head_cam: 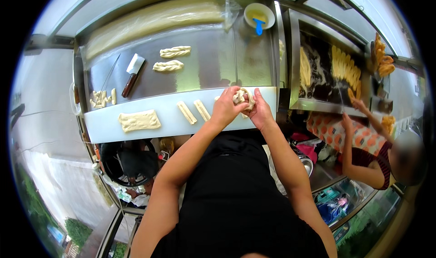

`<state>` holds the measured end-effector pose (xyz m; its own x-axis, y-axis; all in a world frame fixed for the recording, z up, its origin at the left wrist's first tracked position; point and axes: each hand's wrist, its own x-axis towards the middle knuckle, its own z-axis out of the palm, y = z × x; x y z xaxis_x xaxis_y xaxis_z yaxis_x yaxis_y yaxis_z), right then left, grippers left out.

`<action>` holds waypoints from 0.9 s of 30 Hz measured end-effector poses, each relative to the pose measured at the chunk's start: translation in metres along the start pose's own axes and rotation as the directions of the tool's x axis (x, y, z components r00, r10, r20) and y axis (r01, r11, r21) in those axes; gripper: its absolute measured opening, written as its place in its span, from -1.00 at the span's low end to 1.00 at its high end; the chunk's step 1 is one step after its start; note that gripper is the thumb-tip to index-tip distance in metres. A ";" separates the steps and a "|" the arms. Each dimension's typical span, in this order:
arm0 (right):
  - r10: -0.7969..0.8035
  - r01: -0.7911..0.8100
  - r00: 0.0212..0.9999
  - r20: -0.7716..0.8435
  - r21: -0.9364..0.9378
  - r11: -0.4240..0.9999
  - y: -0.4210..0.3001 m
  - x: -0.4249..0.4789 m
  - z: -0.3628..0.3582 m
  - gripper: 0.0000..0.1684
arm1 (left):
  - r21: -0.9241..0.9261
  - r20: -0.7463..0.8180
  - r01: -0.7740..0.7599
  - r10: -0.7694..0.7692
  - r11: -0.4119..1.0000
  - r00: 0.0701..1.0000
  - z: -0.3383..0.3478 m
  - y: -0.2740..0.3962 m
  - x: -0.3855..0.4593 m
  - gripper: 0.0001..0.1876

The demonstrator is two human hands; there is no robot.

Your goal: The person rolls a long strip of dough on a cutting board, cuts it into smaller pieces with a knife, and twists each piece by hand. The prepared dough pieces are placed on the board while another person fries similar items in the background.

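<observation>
My left hand (226,108) and my right hand (259,110) hold a looped strand of dough (246,98) between them, above the right part of a white cutting board (173,130). Further dough pieces lie partly hidden under my hands. To the left, two doubled dough strips (186,113) rest on the board, and beyond them lies a flat slab of dough (139,120). Two twisted dough pieces (175,51) lie on the steel worktop (204,50). A cleaver with a dark wooden handle (133,72) is left of them, with small dough scraps (99,99) nearer the corner.
A long plastic-covered dough roll (156,16) lies along the worktop's back. A white bowl (267,14) holds yellow liquid and a blue-handled tool. At right, a fryer (322,67) holds dough sticks in dark oil; another person (366,162) works there with both hands.
</observation>
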<state>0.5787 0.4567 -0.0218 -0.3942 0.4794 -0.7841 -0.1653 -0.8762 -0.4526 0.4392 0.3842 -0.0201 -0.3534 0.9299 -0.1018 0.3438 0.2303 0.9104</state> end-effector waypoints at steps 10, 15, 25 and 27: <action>-0.438 0.243 0.899 -0.024 -0.803 0.544 0.015 0.083 0.005 -0.65 | -0.739 0.150 0.420 -0.480 0.527 0.864 -0.052 -0.060 0.031 -0.47; -0.370 0.281 0.929 0.000 -0.648 0.708 -0.002 0.101 0.042 -0.60 | -0.627 0.014 0.430 -0.543 0.649 0.840 -0.090 -0.090 0.061 -0.52; -0.517 0.315 0.855 -0.040 -0.752 0.579 0.009 0.062 -0.067 -0.68 | 0.377 0.148 -0.006 -0.054 0.926 0.988 -0.007 -0.049 0.046 -0.64; -0.477 0.226 0.876 -0.061 -0.823 0.521 0.024 0.049 -0.104 -0.67 | 0.496 0.224 -0.109 -0.005 0.861 0.975 0.014 -0.034 0.043 -0.73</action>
<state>0.6491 0.4640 -0.1156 -0.2111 0.8416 -0.4972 0.5689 -0.3078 -0.7626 0.4242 0.4202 -0.0608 -0.1515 0.9693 -0.1938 0.7664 0.2390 0.5962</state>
